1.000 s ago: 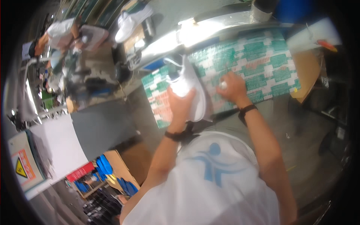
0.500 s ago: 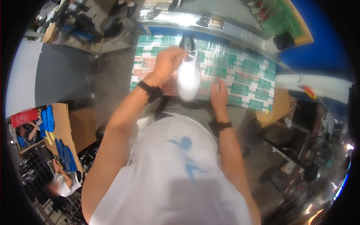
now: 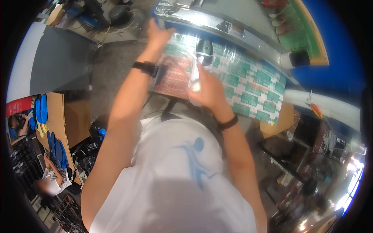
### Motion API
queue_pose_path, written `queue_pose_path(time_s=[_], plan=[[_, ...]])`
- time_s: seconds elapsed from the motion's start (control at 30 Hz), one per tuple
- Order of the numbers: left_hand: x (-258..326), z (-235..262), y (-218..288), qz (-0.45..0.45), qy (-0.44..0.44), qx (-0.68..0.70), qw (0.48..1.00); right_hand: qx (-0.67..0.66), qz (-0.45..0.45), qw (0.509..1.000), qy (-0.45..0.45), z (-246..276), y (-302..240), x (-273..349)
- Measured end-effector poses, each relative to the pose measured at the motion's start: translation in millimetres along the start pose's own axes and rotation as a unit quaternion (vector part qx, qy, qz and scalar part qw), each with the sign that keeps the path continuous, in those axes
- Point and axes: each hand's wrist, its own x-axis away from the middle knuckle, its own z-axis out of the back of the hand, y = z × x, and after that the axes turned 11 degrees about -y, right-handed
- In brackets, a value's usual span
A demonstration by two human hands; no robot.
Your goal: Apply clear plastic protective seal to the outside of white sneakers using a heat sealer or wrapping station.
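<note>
A white shoe (image 3: pixel 195 76) with a dark insole lies on the table cover, its heel opening at the far side and its toe toward me. My right hand (image 3: pixel 211 90) is wrapped over the shoe's right side and front, hiding much of its toe. At the far left corner of the table, my left hand (image 3: pixel 158 37) reaches out with thumb and fingers apart. It is close to the end of a shiny metal rail (image 3: pixel 186 16) and holds nothing that I can see.
Clear plastic covers the green, white and red patterned table (image 3: pixel 252 83). At the upper right stands a green rack (image 3: pixel 297 31) with shoes. A grey panel (image 3: pixel 60 64) is on the left, with cardboard (image 3: pixel 77 122) below it. Another person (image 3: pixel 56 180) sits at the lower left.
My left hand has left the shoe's laces and moved far and left to the table corner, fingers apart. My right hand has come from the table onto the shoe.
</note>
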Motion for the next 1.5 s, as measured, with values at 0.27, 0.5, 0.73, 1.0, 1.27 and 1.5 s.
queue_pose_path(time_s=[0.27, 0.5, 0.73, 1.0, 1.27, 1.5], plan=[[31.7, -41.8, -11.1, -0.164, -0.37, -0.354, 0.843, 0.003, -0.048, 0.999, -0.021, 2.9, -24.4, -1.4], [28.1, -55.5, 7.2, -0.134, -0.38, -0.292, 0.867, -0.327, -0.087, 0.922, -0.188, -30.5, -69.5, -20.4], [34.7, -26.2, 20.0, 0.034, -0.449, -0.166, 0.878, -0.179, 0.052, 0.979, -0.078, -5.7, -79.4, 9.7], [39.3, -68.3, -5.5, -0.063, -0.401, -0.267, 0.874, -0.131, -0.155, 0.978, 0.044, 23.1, 6.1, 27.3], [37.0, -64.7, -19.7, -0.081, -0.382, -0.173, 0.904, -0.001, -0.112, 0.992, -0.065, 52.4, -24.4, 43.0], [38.6, -69.7, -30.2, -0.127, -0.349, -0.227, 0.9, 0.122, -0.204, 0.964, -0.117, 34.8, -6.6, 11.1]])
